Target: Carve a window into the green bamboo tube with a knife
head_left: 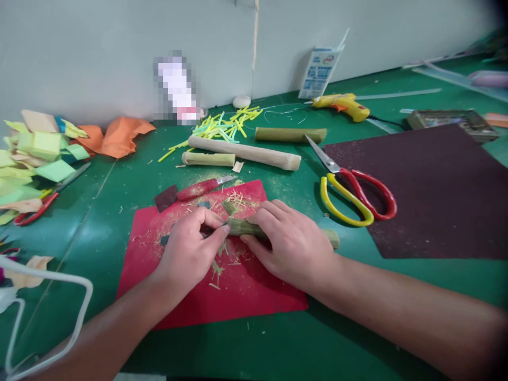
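My right hand (291, 243) is closed round a green bamboo stick (242, 227) that lies across a red mat (238, 296). Its far end sticks out to the right of that hand. My left hand (190, 248) is pinched on a thin dark tool, perhaps a blade, whose tip touches the stick's left end. Shavings lie scattered over the mat around both hands. A red-handled knife (202, 188) rests on the mat's far edge, just beyond my left hand.
Three bamboo pieces (244, 151) lie behind the mat. Red-and-yellow scissors (349, 188), a dark sheet (432, 190) and a yellow glue gun (343, 105) are at right. Coloured paper scraps (39, 153) and orange paper (115, 135) pile up at left. A white wire frame (51, 312) is near left.
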`<action>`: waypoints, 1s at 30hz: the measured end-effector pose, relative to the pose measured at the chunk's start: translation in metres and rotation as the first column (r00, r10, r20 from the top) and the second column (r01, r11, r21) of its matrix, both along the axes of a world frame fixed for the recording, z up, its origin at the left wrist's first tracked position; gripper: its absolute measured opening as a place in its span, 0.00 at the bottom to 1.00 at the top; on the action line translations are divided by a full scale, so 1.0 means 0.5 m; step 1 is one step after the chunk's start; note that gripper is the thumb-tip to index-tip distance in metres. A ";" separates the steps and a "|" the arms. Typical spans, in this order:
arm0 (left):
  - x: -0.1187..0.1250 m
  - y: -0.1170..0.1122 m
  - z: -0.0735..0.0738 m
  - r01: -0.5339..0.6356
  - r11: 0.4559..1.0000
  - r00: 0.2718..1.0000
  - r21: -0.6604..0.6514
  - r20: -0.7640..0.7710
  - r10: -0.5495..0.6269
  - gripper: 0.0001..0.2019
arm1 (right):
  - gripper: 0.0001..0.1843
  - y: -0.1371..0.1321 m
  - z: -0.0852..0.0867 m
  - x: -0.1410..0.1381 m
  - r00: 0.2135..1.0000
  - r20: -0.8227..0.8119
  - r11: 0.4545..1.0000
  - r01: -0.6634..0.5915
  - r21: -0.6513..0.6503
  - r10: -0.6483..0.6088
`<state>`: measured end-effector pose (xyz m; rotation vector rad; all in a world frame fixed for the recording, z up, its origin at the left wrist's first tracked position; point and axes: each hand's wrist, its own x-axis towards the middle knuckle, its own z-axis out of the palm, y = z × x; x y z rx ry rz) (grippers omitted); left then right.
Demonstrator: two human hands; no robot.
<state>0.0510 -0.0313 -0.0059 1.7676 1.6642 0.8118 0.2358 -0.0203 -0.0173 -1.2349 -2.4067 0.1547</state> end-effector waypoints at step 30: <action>0.010 0.011 -0.004 0.019 0.999 0.995 0.041 0.098 -0.023 0.07 | 0.06 0.002 0.002 -0.004 1.000 -0.005 1.000 0.015 0.023 -0.015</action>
